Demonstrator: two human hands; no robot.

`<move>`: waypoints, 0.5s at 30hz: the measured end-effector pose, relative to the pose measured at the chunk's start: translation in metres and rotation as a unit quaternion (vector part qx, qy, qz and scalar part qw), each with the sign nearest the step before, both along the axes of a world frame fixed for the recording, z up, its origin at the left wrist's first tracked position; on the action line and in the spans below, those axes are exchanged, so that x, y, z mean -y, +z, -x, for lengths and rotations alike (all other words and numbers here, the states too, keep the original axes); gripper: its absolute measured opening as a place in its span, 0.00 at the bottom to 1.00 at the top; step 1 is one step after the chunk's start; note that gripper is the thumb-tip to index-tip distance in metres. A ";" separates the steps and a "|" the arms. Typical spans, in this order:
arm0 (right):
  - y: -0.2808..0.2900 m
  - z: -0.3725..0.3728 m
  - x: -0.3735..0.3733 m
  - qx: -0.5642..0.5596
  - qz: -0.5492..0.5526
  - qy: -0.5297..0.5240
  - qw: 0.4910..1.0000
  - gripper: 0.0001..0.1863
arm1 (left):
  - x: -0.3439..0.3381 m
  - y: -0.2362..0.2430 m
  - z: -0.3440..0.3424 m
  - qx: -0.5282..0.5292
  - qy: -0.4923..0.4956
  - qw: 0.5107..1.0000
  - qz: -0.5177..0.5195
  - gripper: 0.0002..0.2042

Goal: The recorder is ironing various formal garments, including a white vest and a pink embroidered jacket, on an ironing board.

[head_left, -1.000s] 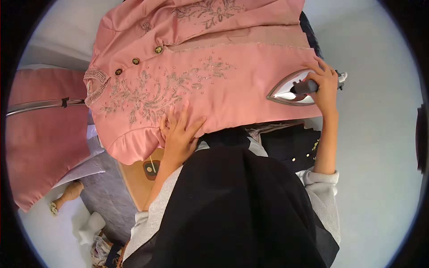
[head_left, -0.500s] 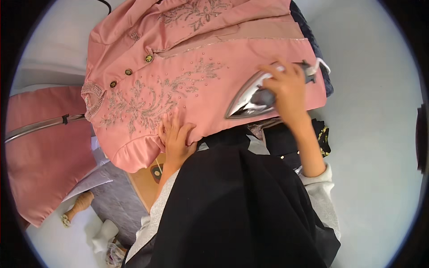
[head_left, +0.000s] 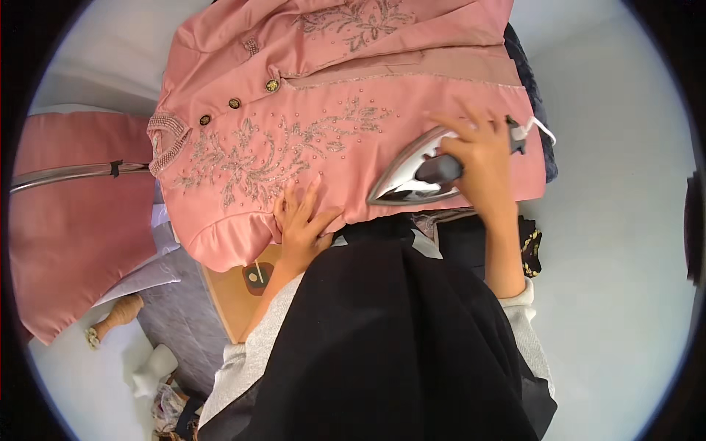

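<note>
A pink satin jacket (head_left: 353, 176) with beaded leaf-like embroidery, dark-and-gold buttons and a beaded collar lies spread out in front of me. My left hand (head_left: 300, 228) rests flat on its near edge by the sleeve, fingers spread. Toward the right of the jacket, my right hand (head_left: 478, 154) is over the handle of a clothes iron (head_left: 412, 180). The palm covers the rear of the grip, while several fingers stretch past it on the far side. The iron's pointed tip faces left, and its plate is against the fabric near the front edge.
A white cord (head_left: 544, 128) leaves the iron's back. Dark cloth (head_left: 531, 95) shows under the jacket. A curved metal rail (head_left: 66, 175) crosses pink fabric (head_left: 81, 242) at left. Below stand a brown board (head_left: 228, 301) and a white form (head_left: 154, 367). Black garments (head_left: 463, 242) lie nearby.
The whole view has shifted and turned slightly. The iron sits a little farther left on the jacket, and the fingers of my right hand are more stretched out. My left hand stays on the fabric.
</note>
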State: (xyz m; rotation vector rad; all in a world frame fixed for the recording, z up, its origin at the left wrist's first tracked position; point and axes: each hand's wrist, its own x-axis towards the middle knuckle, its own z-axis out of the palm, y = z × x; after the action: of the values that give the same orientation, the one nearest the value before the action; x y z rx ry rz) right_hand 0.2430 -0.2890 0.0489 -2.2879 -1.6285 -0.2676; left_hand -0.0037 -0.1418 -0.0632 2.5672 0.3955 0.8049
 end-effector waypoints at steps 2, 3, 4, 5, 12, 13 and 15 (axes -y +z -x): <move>-0.002 0.019 -0.013 0.008 0.004 0.034 0.999 0.05 | 0.000 -0.001 0.001 -0.004 -0.004 1.000 0.017 0.19; -0.005 0.026 -0.016 0.011 0.004 0.043 0.999 0.04 | -0.001 -0.002 0.001 -0.001 -0.005 1.000 0.003 0.19; -0.006 0.026 -0.017 0.016 -0.006 0.033 0.999 0.04 | -0.001 -0.002 0.001 -0.003 -0.007 1.000 0.003 0.19; -0.009 0.025 -0.017 0.026 -0.012 0.034 0.999 0.04 | -0.002 -0.003 0.002 0.005 -0.010 1.000 0.001 0.19; -0.013 -0.073 0.016 0.070 0.013 -0.046 0.996 0.17 | -0.003 0.001 0.004 0.010 -0.002 1.000 0.012 0.20; -0.013 -0.083 0.019 0.070 0.018 -0.066 0.995 0.20 | -0.002 0.002 0.005 -0.006 0.001 1.000 0.019 0.20; -0.010 -0.095 0.022 0.072 0.016 -0.067 0.995 0.19 | -0.002 0.002 0.004 -0.008 0.003 1.000 0.030 0.21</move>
State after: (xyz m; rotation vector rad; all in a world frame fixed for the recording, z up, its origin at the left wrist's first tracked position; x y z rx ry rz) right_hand 0.3384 -0.3111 0.0390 -2.4585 -1.5568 -0.4515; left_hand -0.0081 -0.1402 -0.0614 2.5191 0.4255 0.7625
